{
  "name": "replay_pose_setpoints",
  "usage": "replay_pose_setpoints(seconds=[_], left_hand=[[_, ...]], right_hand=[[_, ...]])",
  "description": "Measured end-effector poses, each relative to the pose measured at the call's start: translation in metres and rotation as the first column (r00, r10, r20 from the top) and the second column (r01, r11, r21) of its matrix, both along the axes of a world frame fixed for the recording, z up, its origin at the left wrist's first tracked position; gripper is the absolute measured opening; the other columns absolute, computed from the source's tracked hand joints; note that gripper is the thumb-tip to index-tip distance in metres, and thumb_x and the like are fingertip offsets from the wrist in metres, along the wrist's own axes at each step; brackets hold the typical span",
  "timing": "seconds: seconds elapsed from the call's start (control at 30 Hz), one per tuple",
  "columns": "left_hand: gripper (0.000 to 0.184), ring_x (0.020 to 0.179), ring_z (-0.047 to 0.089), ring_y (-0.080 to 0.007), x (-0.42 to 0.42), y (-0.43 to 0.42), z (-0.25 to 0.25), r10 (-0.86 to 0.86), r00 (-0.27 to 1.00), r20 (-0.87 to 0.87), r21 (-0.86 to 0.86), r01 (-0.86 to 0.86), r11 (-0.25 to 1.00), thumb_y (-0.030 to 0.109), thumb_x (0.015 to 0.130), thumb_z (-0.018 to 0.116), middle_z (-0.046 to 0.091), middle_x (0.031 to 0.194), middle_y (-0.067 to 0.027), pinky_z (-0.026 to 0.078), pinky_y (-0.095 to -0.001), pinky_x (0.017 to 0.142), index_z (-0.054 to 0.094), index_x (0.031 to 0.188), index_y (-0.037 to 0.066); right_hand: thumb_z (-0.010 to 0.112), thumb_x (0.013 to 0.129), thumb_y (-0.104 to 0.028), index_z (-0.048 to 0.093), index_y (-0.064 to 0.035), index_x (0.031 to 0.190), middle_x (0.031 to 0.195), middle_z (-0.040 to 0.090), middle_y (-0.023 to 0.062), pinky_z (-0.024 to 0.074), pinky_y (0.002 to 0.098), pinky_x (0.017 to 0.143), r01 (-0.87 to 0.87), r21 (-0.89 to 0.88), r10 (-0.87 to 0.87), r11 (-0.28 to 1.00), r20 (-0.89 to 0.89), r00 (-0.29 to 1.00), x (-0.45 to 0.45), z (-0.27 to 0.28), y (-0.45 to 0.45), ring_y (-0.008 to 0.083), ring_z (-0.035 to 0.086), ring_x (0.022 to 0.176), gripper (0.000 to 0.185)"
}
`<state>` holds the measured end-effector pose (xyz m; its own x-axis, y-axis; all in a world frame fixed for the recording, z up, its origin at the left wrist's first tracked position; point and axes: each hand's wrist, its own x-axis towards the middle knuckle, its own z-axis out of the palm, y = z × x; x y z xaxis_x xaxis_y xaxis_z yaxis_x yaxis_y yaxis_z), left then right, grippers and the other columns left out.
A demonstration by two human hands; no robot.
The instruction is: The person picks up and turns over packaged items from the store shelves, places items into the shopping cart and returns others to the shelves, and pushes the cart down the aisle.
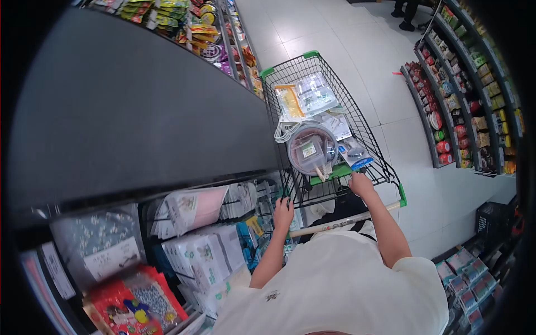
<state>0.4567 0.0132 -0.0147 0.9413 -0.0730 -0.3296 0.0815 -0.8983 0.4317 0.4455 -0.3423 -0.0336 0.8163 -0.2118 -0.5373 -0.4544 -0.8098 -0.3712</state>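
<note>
A black wire shopping cart (365, 120) with green corners stands in front of me, its pale handle bar (335, 224) close to my waist. My left hand (283, 213) is closed on the cart's left rear edge. My right hand (362, 184) is closed at the rear of the basket, by the green flap (333, 174); its fingertips are partly hidden. In the basket lie a round clear-lidded container (298, 159), a yellow-and-white packet (289, 101), a clear-wrapped pack (317, 92), white hangers (286, 132) and a blue-edged package (357, 156).
A large dark panel (139, 106) borders the cart on the left, with hanging packaged goods (201, 257) below it. Snack shelves (195, 30) stand ahead on the left. Jar shelves (446, 106) line the right side, across the tiled floor (346, 50). A person's legs (407, 14) show far ahead.
</note>
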Motion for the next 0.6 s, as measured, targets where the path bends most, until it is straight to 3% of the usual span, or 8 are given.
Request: replay_pose_setpoints(seconds=[0.03,0.13,0.2,0.27,0.33,0.4,0.53,0.6], left_hand=[[0.037,0.115,0.060,-0.0436,-0.001,0.003,-0.004,-0.018,1.000,0.014,0.017,0.018,1.000,0.034,0.098,0.057,0.054,0.137,-0.0216,0.051,-0.0503,0.095,0.064,0.125,0.009],[0.030,0.108,0.063,-0.0436,0.004,0.002,-0.010,-0.050,0.998,0.032,0.079,0.048,0.996,0.025,0.094,0.058,0.056,0.132,-0.0211,0.053,-0.0505,0.090,0.069,0.115,0.008],[0.029,0.104,0.065,-0.0433,0.011,-0.005,-0.007,-0.061,0.998,0.002,0.137,0.060,0.989,0.025,0.094,0.058,0.057,0.131,-0.0203,0.054,-0.0503,0.088,0.069,0.115,0.008],[0.026,0.093,0.068,-0.0424,0.020,-0.012,-0.006,-0.107,0.994,0.013,0.197,0.102,0.975,0.020,0.091,0.059,0.059,0.127,-0.0198,0.057,-0.0501,0.081,0.070,0.112,0.009],[0.025,0.091,0.068,-0.0425,0.028,-0.015,-0.005,-0.128,0.992,-0.021,0.226,0.129,0.966,0.019,0.090,0.060,0.059,0.125,-0.0208,0.057,-0.0500,0.079,0.070,0.111,0.009],[0.024,0.090,0.068,-0.0425,0.035,-0.018,-0.005,-0.155,0.987,-0.046,0.251,0.162,0.954,0.017,0.090,0.060,0.060,0.124,-0.0217,0.058,-0.0498,0.078,0.070,0.110,0.008],[0.024,0.086,0.069,-0.0431,0.044,-0.023,-0.003,-0.194,0.977,-0.086,0.237,0.210,0.949,0.015,0.088,0.060,0.060,0.122,-0.0244,0.059,-0.0495,0.075,0.069,0.110,0.009],[0.026,0.085,0.069,-0.0438,0.046,-0.023,-0.001,-0.202,0.970,-0.133,0.239,0.229,0.944,0.014,0.088,0.061,0.059,0.124,-0.0253,0.059,-0.0487,0.074,0.068,0.112,0.009]], right_hand=[[0.061,0.090,-0.024,0.066,-0.0030,0.110,0.097,0.071,0.0247,0.0555,0.0540,0.079,0.002,0.011,-0.002,1.000,-0.019,1.000,0.009,0.002,-0.002,0.0407,0.070,0.091,0.029],[0.062,0.092,-0.031,0.070,0.0006,0.096,0.086,0.070,0.0270,0.0543,0.0545,0.078,0.193,0.225,-0.233,0.955,0.170,0.957,0.055,-0.019,-0.016,0.0460,0.068,0.086,0.033],[0.064,0.092,-0.029,0.070,0.0004,0.099,0.085,0.071,0.0237,0.0558,0.0488,0.073,0.267,0.391,-0.377,0.881,0.238,0.895,0.102,-0.057,-0.025,0.0403,0.071,0.079,0.031],[0.064,0.093,-0.025,0.069,0.0021,0.099,0.083,0.073,0.0179,0.0561,0.0378,0.066,0.381,0.648,-0.570,0.659,0.100,0.815,0.153,-0.098,-0.035,0.0279,0.071,0.069,0.028],[0.062,0.095,-0.022,0.068,0.0038,0.100,0.085,0.073,0.0125,0.0537,0.0276,0.060,0.455,0.814,-0.737,0.362,-0.048,0.674,0.205,-0.123,-0.038,0.0155,0.068,0.066,0.027],[0.062,0.097,-0.024,0.067,0.0062,0.106,0.093,0.073,0.0130,0.0528,0.0249,0.054,0.505,0.853,-0.818,0.134,-0.192,0.542,0.256,-0.156,-0.039,0.0145,0.069,0.065,0.032],[0.065,0.098,-0.033,0.062,0.0044,0.116,0.101,0.072,0.0146,0.0536,0.0253,0.054,0.571,0.776,-0.780,0.267,-0.174,0.601,0.333,-0.223,-0.051,0.0194,0.073,0.071,0.042],[0.065,0.098,-0.036,0.058,0.0066,0.122,0.104,0.071,0.0204,0.0573,0.0299,0.054,0.687,0.725,-0.768,0.043,-0.416,0.488,0.358,-0.241,-0.049,0.0243,0.075,0.075,0.049]])
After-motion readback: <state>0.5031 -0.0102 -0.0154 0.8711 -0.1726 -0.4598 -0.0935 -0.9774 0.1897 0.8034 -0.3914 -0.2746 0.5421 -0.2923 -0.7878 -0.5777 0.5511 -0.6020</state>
